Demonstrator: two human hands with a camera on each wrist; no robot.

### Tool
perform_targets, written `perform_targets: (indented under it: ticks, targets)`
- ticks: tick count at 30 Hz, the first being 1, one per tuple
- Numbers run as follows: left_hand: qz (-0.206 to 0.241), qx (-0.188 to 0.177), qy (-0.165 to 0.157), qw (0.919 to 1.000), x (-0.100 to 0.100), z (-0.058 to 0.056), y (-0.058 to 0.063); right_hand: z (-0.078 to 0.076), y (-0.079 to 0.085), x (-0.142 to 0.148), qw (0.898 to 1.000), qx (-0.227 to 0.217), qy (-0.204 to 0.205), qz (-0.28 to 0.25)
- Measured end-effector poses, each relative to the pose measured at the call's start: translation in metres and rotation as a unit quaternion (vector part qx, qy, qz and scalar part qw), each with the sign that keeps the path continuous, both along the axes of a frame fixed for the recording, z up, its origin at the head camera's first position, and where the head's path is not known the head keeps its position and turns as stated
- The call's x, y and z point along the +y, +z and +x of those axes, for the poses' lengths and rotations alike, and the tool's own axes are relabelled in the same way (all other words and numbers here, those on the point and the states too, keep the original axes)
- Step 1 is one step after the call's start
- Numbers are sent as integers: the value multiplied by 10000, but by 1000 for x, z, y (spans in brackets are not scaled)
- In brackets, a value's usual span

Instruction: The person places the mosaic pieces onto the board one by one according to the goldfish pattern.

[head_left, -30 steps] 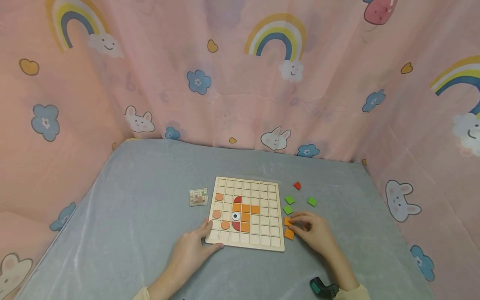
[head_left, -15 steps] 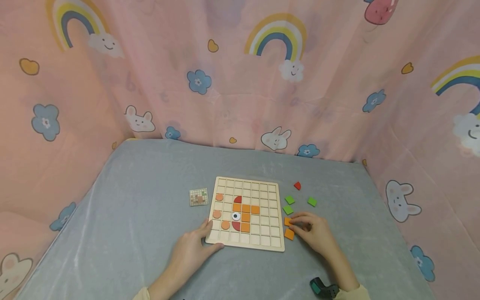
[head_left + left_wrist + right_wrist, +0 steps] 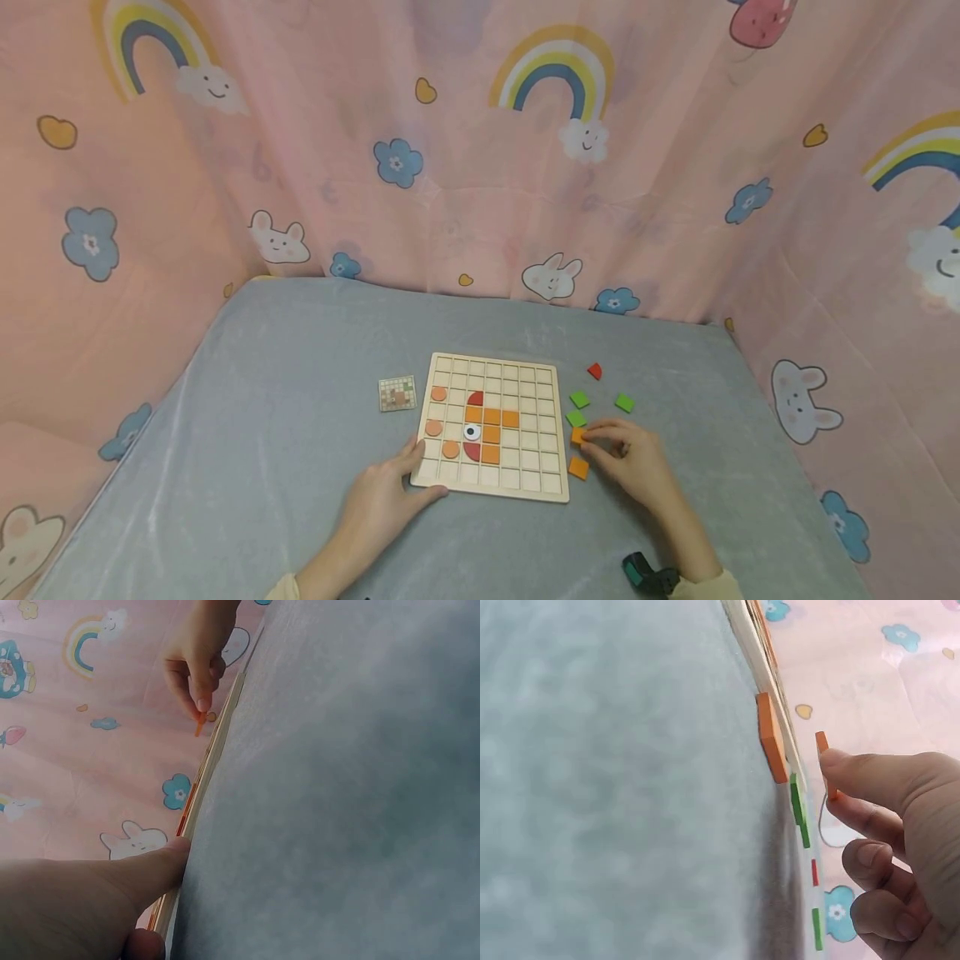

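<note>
My right hand (image 3: 633,467) pinches an orange square tile (image 3: 577,436) between thumb and fingers. In the right wrist view that tile (image 3: 821,741) is raised off the table. A second orange tile (image 3: 578,468) lies just below it, beside the board's right edge. The wooden grid board (image 3: 528,379) carries orange squares, red curved pieces, orange discs and a white piece with a dark-centred eye (image 3: 472,432). My left hand (image 3: 378,496) holds the board's near left corner, thumb at the front edge and fingers at the left side.
Right of the board lie green square tiles (image 3: 624,403) and a red quarter-round piece (image 3: 595,372). A small patterned card (image 3: 397,394) sits left of the board. A black and green device (image 3: 647,575) is by the right wrist. A pink printed curtain (image 3: 465,208) surrounds the grey-covered table.
My right hand has lifted the orange tile and shifted slightly away from the other orange tile. The left hand and the board stay in place.
</note>
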State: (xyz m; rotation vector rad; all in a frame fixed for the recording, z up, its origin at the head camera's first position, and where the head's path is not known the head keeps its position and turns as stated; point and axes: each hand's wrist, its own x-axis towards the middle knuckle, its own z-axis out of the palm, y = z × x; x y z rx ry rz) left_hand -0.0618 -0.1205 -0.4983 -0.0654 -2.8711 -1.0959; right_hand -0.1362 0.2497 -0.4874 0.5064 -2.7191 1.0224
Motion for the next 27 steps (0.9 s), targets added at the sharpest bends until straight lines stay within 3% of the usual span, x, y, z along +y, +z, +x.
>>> perform_targets:
  ticks: [15, 27]
  targets:
    - [23, -113, 32, 9999, 0, 0, 1, -7, 18, -21, 9987, 465, 62, 179]
    - [48, -97, 28, 9999, 0, 0, 1, -11, 18, -66, 9976, 362, 572, -155]
